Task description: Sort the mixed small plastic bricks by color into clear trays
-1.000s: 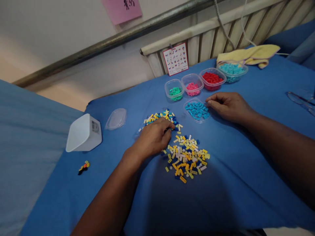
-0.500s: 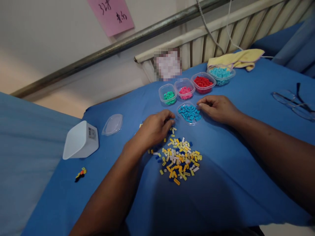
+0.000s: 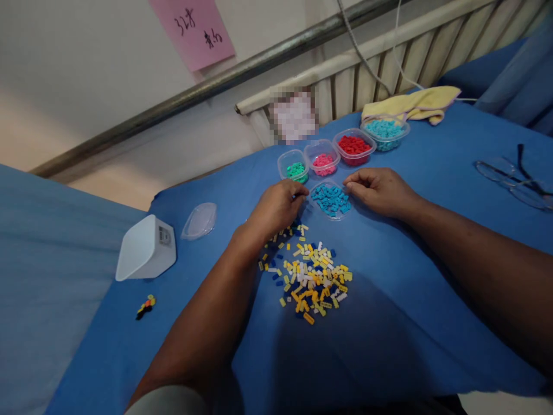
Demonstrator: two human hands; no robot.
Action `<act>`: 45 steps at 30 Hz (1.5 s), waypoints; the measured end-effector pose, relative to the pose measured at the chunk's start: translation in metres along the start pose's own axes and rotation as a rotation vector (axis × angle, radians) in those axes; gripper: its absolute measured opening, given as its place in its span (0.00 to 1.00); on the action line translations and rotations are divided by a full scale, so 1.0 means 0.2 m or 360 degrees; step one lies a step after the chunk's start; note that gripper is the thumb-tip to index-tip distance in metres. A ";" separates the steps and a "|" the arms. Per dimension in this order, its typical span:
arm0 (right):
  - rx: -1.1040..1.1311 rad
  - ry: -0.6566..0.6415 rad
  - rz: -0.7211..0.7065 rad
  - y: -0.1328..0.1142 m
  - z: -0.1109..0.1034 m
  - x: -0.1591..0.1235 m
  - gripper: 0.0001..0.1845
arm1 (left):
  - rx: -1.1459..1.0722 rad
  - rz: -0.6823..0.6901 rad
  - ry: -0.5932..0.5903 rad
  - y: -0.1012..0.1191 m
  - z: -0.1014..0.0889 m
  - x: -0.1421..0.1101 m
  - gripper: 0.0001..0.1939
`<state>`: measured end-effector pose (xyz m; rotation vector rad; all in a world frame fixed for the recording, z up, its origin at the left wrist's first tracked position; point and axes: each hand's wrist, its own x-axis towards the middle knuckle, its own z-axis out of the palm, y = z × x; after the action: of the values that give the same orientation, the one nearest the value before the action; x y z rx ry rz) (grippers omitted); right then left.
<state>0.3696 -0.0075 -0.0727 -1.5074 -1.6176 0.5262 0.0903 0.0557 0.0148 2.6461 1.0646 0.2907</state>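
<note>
A clear plastic lid lies on the blue cloth and carries a heap of small blue toy bricks. At its left rim my left hand has thumb and index finger drawn together on the edge. My right hand pinches the opposite rim, its other fingers curled. Below the lid spreads a pile of mixed yellow, white and dark blue bricks, partly hidden behind my left hand and wrist.
Behind the lid stand clear tubs of green bricks, pink bricks, red bricks and light-blue bricks. A yellow cloth and glasses lie right. Leftward are another lid, a white box and a few loose bricks.
My left hand has moved up and slightly right, from beside the mixed pile to the lid's left rim. My right hand has stayed at the right rim.
</note>
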 end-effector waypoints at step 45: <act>-0.0132 -0.0030 0.0076 0.01 -0.04 -0.01 0.11 | 0.0135 -0.0159 -0.0360 0.03 -0.06 -0.32 0.10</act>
<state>0.3764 -0.0120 -0.0698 -1.6103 -1.6391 0.5062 0.0454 0.0078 0.0229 2.6099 1.1509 -0.0743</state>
